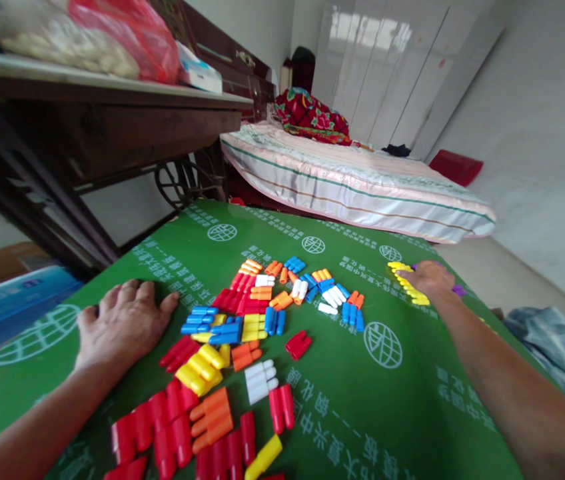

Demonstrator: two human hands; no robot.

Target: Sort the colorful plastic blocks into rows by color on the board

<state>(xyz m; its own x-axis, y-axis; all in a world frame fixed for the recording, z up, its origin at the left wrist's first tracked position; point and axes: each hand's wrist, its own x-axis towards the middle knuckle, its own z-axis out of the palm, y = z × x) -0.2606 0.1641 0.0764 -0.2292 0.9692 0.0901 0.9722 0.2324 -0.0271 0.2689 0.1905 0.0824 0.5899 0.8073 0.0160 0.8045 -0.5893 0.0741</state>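
Note:
My left hand [121,323] lies flat, palm down, on the green printed sheet [387,407], fingers apart, just left of a heap of plastic blocks [242,333] in red, yellow, blue, orange and white. Its thumb is nearest the blue blocks [201,319]. Far to the right, my right hand [430,279] reaches to the sheet's edge and rests on a row of yellow blocks [407,283]. A purple piece [458,290] shows beside that hand. I cannot tell whether the fingers grip the yellow row or only press on it.
A dark wooden sewing-machine table [112,120] with bags on top stands at the back left. Behind the sheet is a bed [352,187] with a striped cover. White wardrobe doors [387,67] fill the back. Blue cloth [552,340] lies at the right.

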